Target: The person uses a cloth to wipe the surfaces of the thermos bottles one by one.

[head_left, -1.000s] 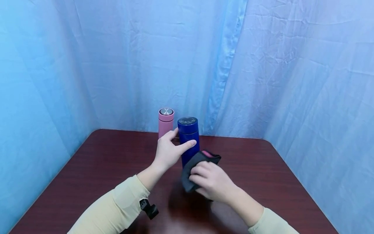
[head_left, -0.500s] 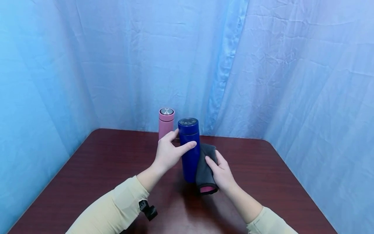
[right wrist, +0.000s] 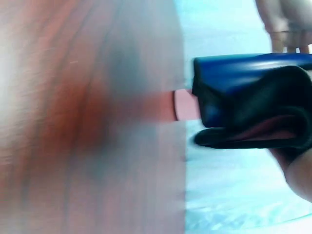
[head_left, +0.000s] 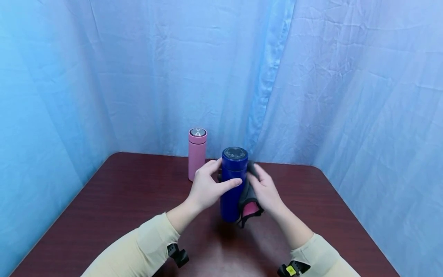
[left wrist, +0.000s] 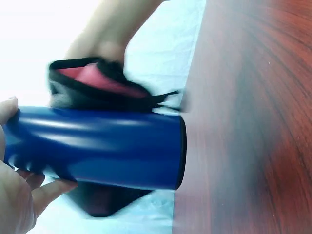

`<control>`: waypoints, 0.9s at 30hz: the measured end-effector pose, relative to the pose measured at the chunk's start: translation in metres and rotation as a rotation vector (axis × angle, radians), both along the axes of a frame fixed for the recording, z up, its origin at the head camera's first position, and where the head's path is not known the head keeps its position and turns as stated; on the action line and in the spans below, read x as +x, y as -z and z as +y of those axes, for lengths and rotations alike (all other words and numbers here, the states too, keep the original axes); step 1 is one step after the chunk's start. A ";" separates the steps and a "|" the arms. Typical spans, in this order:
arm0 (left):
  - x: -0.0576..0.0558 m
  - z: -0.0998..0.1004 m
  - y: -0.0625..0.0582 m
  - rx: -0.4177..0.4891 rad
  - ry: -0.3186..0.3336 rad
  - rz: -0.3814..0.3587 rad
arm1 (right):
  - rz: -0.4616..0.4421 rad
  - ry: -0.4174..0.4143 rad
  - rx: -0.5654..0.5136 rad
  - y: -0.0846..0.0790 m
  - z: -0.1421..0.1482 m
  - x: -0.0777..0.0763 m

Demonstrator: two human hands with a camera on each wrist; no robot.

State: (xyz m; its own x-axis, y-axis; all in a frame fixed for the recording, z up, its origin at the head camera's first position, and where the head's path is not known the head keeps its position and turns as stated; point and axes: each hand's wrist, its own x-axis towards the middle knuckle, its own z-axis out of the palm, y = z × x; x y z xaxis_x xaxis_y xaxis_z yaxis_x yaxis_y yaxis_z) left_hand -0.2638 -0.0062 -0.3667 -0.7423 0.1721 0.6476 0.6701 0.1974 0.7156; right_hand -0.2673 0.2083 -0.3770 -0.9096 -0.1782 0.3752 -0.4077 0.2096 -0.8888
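Observation:
My left hand (head_left: 207, 187) grips a dark blue thermos flask (head_left: 231, 207) by its upper part, thumb across the front. The flask is upright, with a dark shadow under its base on the table. In my right hand (head_left: 267, 191) is a dark grey cloth (head_left: 247, 192) with a pink inner side and black edging, folded over and lying along the flask's right side. Its pink inside (left wrist: 95, 78) shows in the left wrist view, where part of the cloth also appears beyond the flask's other side. The right fingertips are partly hidden behind the flask and cloth.
A pink thermos flask (head_left: 197, 159) with a silver-topped lid stands behind and left of the blue one. The dark red wooden table (head_left: 138, 184) has rounded far corners. Pale blue curtains (head_left: 173, 77) hang around it.
The left hand and blue flask have shifted right and nearer. The right hand has turned the cloth from the flask's lower front to its right side, now reaching higher. The pink flask stays put.

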 end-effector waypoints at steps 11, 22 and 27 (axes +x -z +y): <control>0.004 0.003 -0.001 0.009 0.034 -0.024 | -0.215 -0.162 -0.278 -0.012 0.014 0.006; -0.002 -0.003 -0.004 0.007 -0.001 -0.036 | -0.549 -0.157 -0.148 0.012 0.023 -0.010; -0.009 -0.005 0.002 0.008 -0.035 -0.054 | -0.338 -0.183 -0.236 -0.006 0.019 0.003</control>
